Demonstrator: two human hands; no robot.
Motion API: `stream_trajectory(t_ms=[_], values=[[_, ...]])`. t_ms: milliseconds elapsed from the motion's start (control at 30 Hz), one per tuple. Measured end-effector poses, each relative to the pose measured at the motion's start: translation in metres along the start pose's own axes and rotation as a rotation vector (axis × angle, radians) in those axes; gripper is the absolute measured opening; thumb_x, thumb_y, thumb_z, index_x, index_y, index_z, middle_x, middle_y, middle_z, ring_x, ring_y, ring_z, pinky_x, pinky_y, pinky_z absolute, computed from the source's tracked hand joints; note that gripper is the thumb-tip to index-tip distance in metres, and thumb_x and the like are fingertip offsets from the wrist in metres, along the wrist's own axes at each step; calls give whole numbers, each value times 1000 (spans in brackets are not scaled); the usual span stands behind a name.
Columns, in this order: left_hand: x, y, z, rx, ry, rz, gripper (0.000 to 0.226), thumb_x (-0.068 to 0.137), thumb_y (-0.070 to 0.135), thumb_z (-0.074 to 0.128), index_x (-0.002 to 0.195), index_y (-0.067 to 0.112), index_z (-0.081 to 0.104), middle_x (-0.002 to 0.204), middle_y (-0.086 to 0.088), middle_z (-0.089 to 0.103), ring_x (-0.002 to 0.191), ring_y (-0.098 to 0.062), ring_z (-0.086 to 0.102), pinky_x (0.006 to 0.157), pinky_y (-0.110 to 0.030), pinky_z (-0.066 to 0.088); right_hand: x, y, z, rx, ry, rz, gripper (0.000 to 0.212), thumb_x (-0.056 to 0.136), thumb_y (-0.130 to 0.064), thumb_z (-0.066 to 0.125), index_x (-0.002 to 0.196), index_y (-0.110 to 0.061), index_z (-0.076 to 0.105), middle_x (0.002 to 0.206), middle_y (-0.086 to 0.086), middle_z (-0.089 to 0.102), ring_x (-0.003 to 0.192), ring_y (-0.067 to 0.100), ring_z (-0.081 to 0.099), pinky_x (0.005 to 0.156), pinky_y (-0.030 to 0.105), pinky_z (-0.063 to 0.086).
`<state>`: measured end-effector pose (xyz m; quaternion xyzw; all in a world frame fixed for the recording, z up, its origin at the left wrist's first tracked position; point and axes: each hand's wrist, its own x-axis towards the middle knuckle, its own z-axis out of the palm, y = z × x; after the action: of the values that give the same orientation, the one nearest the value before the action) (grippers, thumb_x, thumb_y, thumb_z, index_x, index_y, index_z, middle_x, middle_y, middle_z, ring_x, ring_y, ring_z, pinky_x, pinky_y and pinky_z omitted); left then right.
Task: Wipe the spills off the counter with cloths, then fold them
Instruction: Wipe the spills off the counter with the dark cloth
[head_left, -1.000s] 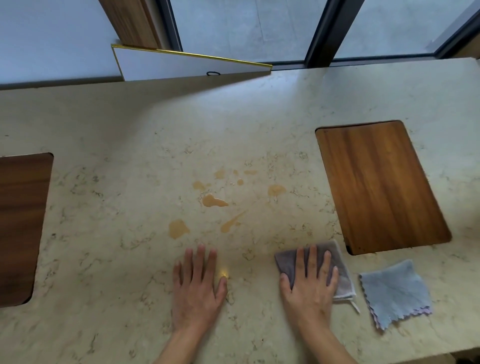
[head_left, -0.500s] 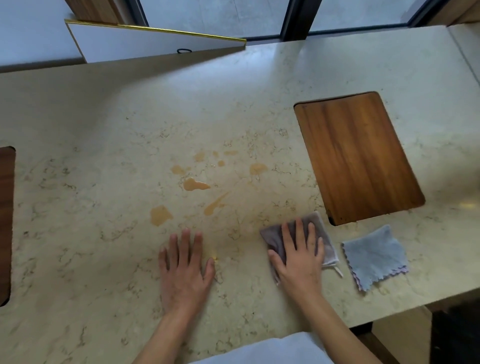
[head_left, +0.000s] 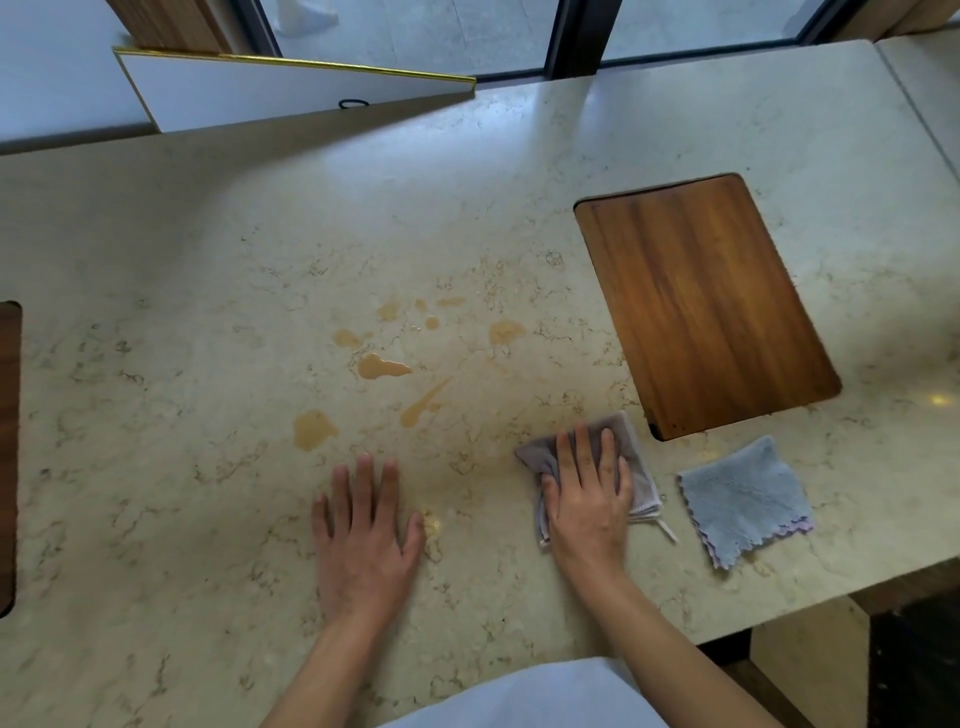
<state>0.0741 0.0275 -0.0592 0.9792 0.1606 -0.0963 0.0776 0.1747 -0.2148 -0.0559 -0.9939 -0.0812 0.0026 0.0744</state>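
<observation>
Several amber spills (head_left: 382, 366) lie on the beige marble counter (head_left: 208, 260), spread over its middle. My right hand (head_left: 587, 493) presses flat on a folded grey cloth (head_left: 631, 452), which bunches slightly under the fingers, to the right of the spills. A light blue cloth (head_left: 745, 499) lies flat farther right, untouched. My left hand (head_left: 363, 525) rests palm down on the bare counter just below the spills, fingers apart, holding nothing.
A wooden board (head_left: 701, 301) is set into the counter at the right, just above the cloths. Another wooden inset (head_left: 8, 441) shows at the left edge. A white panel with a gold edge (head_left: 260, 88) leans at the back. The counter's front right corner drops off near the blue cloth.
The view has shifted as my head moved. My right hand has pulled the grey cloth's near edge in a little, bunching it. My left hand stays put.
</observation>
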Motion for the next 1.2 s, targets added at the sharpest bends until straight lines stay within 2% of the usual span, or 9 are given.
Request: stream_trajectory(t_ms=[133, 433, 533, 700, 800, 933, 1000, 1067, 1200], values=[[1, -1, 2, 2, 11, -2, 76, 98, 56, 23, 163, 23, 1, 172, -8, -2, 158, -31, 0, 124, -52, 6, 7, -4, 4, 37, 74, -12, 51, 104, -29, 36, 144, -3, 52, 152, 17, 49, 145, 36, 39, 116, 51, 27], [3, -1, -5, 18, -19, -10, 71, 99, 56, 24, 160, 20, 21, 171, -10, 9, 156, -31, 7, 124, -46, 1, 21, -4, 13, 168, 176, -8, 49, 92, -8, 58, 140, -2, 54, 149, 16, 53, 146, 31, 33, 118, 49, 25], [3, -1, -8, 16, -38, -10, 70, 101, 57, 15, 159, 19, 24, 170, -11, 13, 156, -30, 7, 124, -45, 2, 31, -3, 15, 191, 169, -7, 45, 97, -14, 50, 141, -3, 53, 150, 16, 52, 146, 32, 34, 122, 43, 18], [21, 3, -22, -44, 57, 5, 66, 103, 53, 18, 156, 16, 28, 166, -14, 22, 158, -22, -9, 124, -45, 2, 71, -15, 5, 320, 136, -27, 56, 111, -40, 15, 142, -6, 46, 148, 16, 53, 144, 28, 31, 127, 34, 5], [48, 3, -39, -141, 115, -41, 65, 99, 47, 29, 156, 16, 27, 166, -13, 21, 156, -28, 9, 125, -48, 6, 126, -31, -14, 581, 109, 82, 48, 110, -42, 25, 138, -12, 51, 128, 13, 64, 122, 34, 54, 116, 55, 33], [92, -15, -63, -250, 144, -160, 62, 101, 46, 24, 158, 20, 22, 169, -11, 14, 158, -25, 4, 126, -47, 1, 185, -51, -43, 640, 341, -28, 22, 110, -12, 43, 111, -22, 62, 94, -21, 64, 86, 13, 64, 106, 48, 37], [115, -29, -71, -277, 163, -201, 60, 100, 43, 24, 156, 20, 22, 168, -12, 15, 157, -26, 5, 127, -48, 1, 195, -53, -39, 531, 284, -52, 20, 106, -9, 52, 112, -25, 63, 118, -11, 64, 110, 18, 63, 113, 56, 33], [137, -42, -75, -293, 181, -248, 60, 97, 41, 27, 152, 18, 28, 165, -16, 22, 156, -31, 11, 126, -52, 6, 192, -52, -22, 254, 168, -21, 24, 99, -22, 63, 123, -21, 62, 145, 20, 50, 137, 39, 45, 115, 68, 26], [167, -72, -72, -191, 230, -278, 58, 93, 36, 35, 143, 10, 45, 153, -25, 42, 147, -45, 31, 116, -64, 25, 182, -52, -8, 68, 96, 84, 50, 94, -45, 60, 141, -28, 52, 150, 25, 35, 143, 42, 34, 110, 68, 24]])
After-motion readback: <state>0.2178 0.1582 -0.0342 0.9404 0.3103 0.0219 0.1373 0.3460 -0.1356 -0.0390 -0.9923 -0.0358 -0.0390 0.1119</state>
